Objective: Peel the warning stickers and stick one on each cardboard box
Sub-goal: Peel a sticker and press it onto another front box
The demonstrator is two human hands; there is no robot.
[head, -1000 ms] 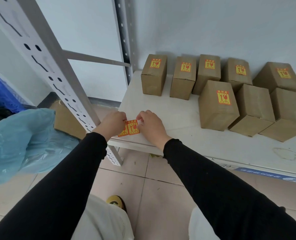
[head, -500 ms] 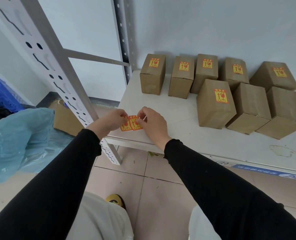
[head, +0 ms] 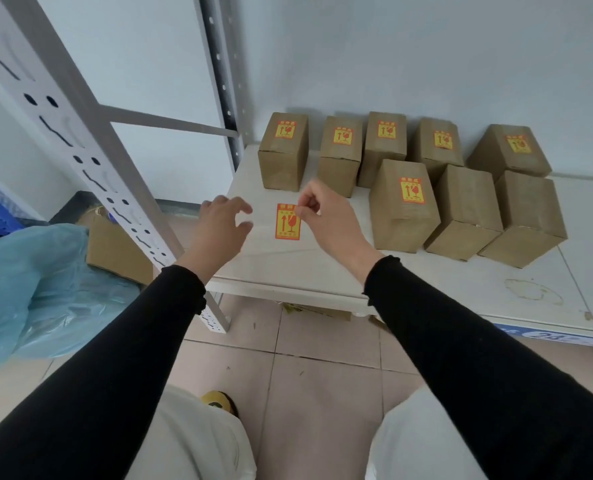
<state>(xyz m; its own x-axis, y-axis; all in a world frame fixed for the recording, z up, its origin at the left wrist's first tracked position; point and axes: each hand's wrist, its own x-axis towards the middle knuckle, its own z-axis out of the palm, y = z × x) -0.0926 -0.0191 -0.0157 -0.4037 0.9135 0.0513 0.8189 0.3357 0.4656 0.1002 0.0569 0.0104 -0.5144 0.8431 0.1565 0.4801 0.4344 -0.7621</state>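
My right hand (head: 326, 221) pinches the top edge of an orange and yellow warning sticker (head: 287, 223), which hangs above the white shelf (head: 323, 271). My left hand (head: 220, 225) is just left of the sticker, fingers spread, holding nothing. Several brown cardboard boxes stand on the shelf behind my hands. The back row, from the leftmost box (head: 283, 150) to the rightmost (head: 510, 152), carries stickers, as does one front box (head: 404, 202). Two front boxes, one (head: 466, 211) and the other (head: 525, 216), show no sticker on their visible faces.
A white perforated rack upright (head: 80, 133) slants down at left, close to my left arm. A blue plastic bag (head: 35, 282) and a cardboard box (head: 115, 251) lie on the floor at left. The wall stands right behind the boxes.
Both hands held the stickers together near the shelf's front edge. Now my left hand has let go and opened, and my right hand has lifted one sticker further over the shelf.
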